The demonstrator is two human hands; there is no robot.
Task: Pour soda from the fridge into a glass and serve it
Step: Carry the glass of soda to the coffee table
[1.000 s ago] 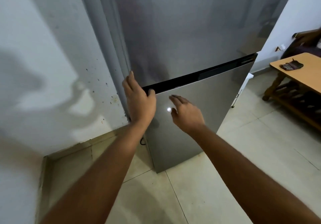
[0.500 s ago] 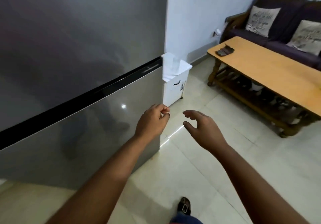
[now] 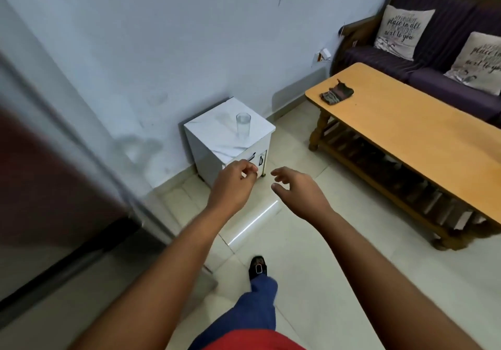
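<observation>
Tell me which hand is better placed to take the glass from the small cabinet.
Probably the left hand: it is empty and sits almost directly below the glass on the white cabinet. The right hand, also empty, is further aside.

Standing upright: clear, tall, empty-looking glass (image 3: 243, 126) on white marble-patterned top of small cabinet (image 3: 214, 139), toward its 2 o'clock corner. Looming at 9 o'clock, blurred: grey fridge (image 3: 54, 186), door shut, dark band crossing lower front

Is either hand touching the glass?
Apart. The head view shows the glass alone on the cabinet, with the left hand and right hand empty nearer the camera.
</observation>
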